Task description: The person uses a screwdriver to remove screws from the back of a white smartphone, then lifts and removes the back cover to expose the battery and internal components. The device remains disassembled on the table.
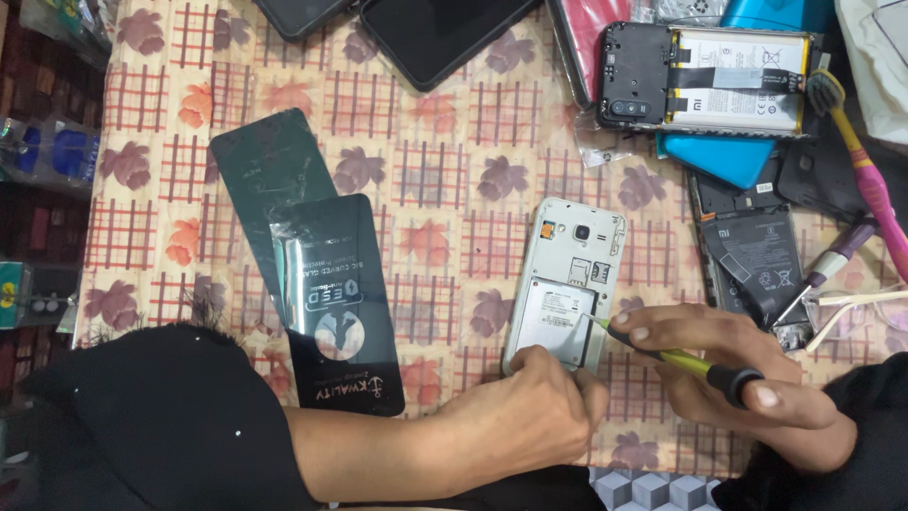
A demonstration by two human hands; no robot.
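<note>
Your left hand (534, 416) is curled shut, knuckles up, pressing down on the bottom edge of the white phone (566, 284) — it pins the body rather than wrapping it. The phone lies face down w/ its back cover off, near the middle of the floral checked tablecloth (426, 142), camera end pointing away from you, grey battery (556, 317) sitting in its bay.

Your right hand (738, 374) is closed on a screwdriver (681, 358): yellow-green shaft, black cap at the rear under your fingertip, thumb and forefinger pinching the shaft. Its tip touches the right edge of the battery area, approx. where battery meets frame; can't tell if it's in a slot or just resting there.

Left of the phone, well apart, two dark screen-protector packets (312, 265) overlap, lying at a slant. At the far edge, two black phones (430, 33) lie screen up, partly out of view. Far right — an opened phone (709, 80) w/ a white battery showing rests on a blue cover (709, 156), and near it another opened dark phone (757, 260). A pink-handled toothbrush (865, 170) slants down the right side, w/ a second, purple-handled screwdriver (832, 265) just beside it. Your sleeves are black, both forearms resting on the near edge of the table.
</note>
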